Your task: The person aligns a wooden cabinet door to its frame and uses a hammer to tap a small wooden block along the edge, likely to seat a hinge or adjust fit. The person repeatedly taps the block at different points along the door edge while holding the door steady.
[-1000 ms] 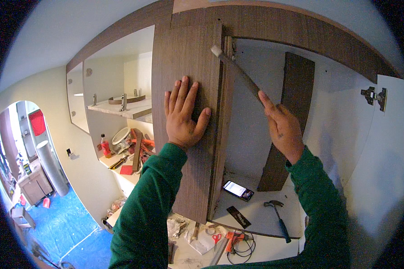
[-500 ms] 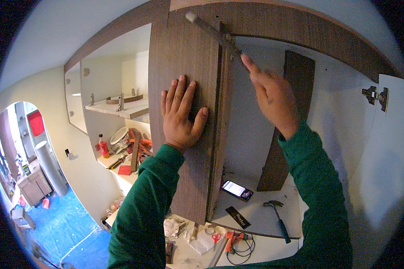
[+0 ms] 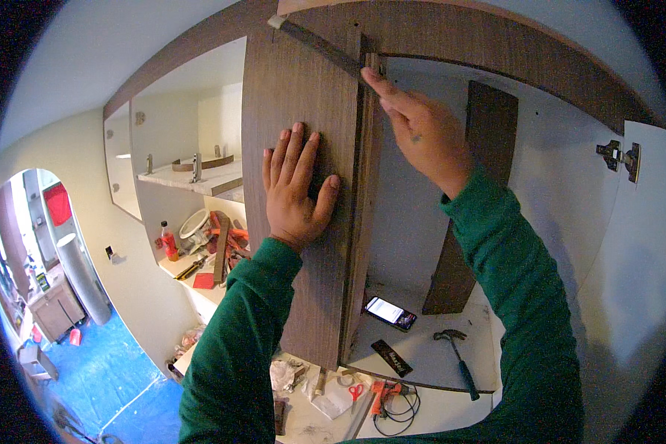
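My left hand (image 3: 296, 192) lies flat, fingers spread, against the brown wood-grain panel (image 3: 311, 296) of a wall cabinet. In my right hand (image 3: 429, 140) is a long, dark, flat file-like bar (image 3: 318, 46) with a pale tip. The index finger stretches along it, and the other fingers are curled out of sight. The bar slants up to the left across the panel's upper right edge, beside the open compartment. Whether it touches that edge I cannot tell.
Inside the compartment are a phone (image 3: 390, 313), a black card-like piece (image 3: 391, 358), a claw hammer (image 3: 462, 368) and a leaning brown board (image 3: 470, 200). A hinged door (image 3: 636, 244) stands open at right. Below lie red scissors (image 3: 356, 391) and an orange corded tool (image 3: 381, 394). Cluttered shelves (image 3: 222, 237) are at left.
My right hand and the bar have moved left and slightly up, so the pale tip reaches farther over the panel. The left hand stays nearly where it was.
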